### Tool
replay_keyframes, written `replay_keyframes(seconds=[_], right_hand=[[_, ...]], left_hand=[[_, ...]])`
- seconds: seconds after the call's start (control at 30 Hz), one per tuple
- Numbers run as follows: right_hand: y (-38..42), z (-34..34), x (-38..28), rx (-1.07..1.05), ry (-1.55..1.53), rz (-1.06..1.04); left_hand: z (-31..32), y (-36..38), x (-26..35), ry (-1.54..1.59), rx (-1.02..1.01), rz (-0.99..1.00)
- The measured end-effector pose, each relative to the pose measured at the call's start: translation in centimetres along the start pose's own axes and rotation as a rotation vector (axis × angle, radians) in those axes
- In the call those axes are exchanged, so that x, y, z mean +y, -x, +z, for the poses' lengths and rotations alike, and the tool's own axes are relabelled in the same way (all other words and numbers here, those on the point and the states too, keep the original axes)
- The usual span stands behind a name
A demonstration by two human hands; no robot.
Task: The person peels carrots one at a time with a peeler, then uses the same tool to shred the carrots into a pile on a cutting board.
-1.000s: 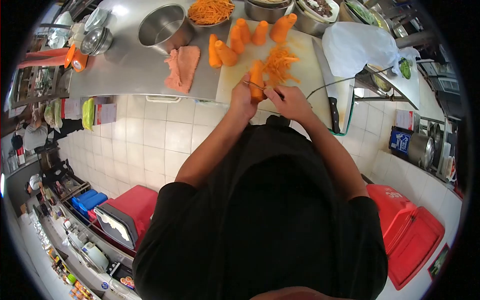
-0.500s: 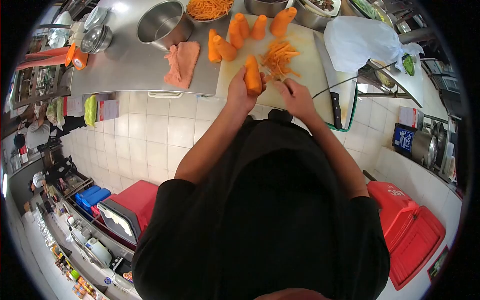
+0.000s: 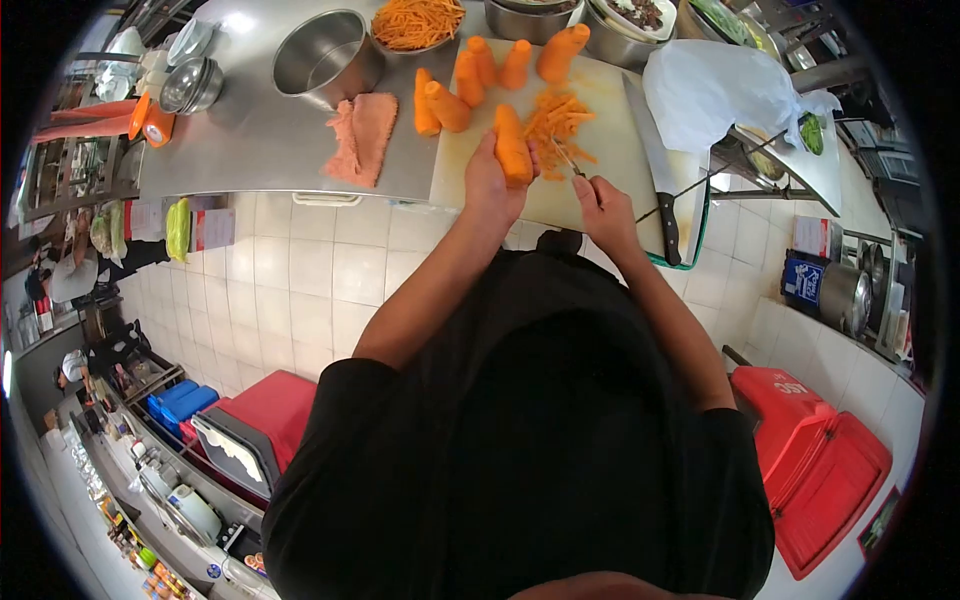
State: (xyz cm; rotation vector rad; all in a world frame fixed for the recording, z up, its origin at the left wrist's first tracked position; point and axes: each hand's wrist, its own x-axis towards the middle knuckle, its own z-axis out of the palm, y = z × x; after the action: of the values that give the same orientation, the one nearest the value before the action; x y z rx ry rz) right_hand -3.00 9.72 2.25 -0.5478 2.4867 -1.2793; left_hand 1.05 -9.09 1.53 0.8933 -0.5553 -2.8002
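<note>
My left hand point(image 3: 490, 192) grips a peeled-looking carrot point(image 3: 513, 146) over the near edge of a pale cutting board point(image 3: 616, 120). In my right hand point(image 3: 608, 212) is a peeler point(image 3: 566, 157), its thin metal head just right of the carrot and apart from it. Orange peelings point(image 3: 558, 116) lie in a loose heap on the board beyond the peeler. Several whole carrots point(image 3: 468, 80) are at the board's far left, some upright and some leaning. Along the right side of the board rests a large knife point(image 3: 669, 228), its black handle toward me.
A folded orange cloth point(image 3: 362, 138) and a steel pot point(image 3: 328, 60) stand left of the board. Behind is a bowl of shredded carrot point(image 3: 417, 22). A white plastic bag point(image 3: 712, 92) sits at right. A red bin point(image 3: 826, 480) is on the floor, lower right.
My right hand with the peeler has moved right and slightly toward me, away from the carrot. The carrot in my left hand has shifted slightly right.
</note>
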Motion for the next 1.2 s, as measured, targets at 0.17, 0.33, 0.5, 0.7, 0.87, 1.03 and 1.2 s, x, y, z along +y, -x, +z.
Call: replay_keyframes(seconds=[0.17, 0.33, 0.5, 0.7, 0.87, 1.03, 1.2], right_hand=[[0.1, -0.4, -4.2, -0.204, 0.037, -0.254], [-1.1, -0.3, -4.3, -0.214, 0.106, -0.326], [-1.4, 0.1, -4.1, -0.25, 0.088, -0.337], [-4.6, 0.9, 0.6, -0.164, 0.104, -0.22], [-6.4, -0.1, 4.2, -0.15, 0.17, -0.012], [-0.4, 0.6, -1.9, -0.277, 0.102, -0.175], [-0.4, 1.0, -3.0, -0.275, 0.158, -0.192]], left_hand=[[0.6, 0.1, 0.1, 0.024, 0.041, -0.043], [-0.1, 0.6, 0.3, -0.015, -0.01, -0.054], [-1.1, 1.2, 0.9, -0.098, 0.002, -0.093], [-1.9, 3.1, 0.9, -0.177, -0.075, -0.216], [-2.4, 3.9, 0.4, -0.286, -0.093, -0.172], [-2.5, 3.1, 0.7, -0.333, 0.011, -0.071], [-1.9, 3.8, 0.2, -0.333, 0.038, -0.058]])
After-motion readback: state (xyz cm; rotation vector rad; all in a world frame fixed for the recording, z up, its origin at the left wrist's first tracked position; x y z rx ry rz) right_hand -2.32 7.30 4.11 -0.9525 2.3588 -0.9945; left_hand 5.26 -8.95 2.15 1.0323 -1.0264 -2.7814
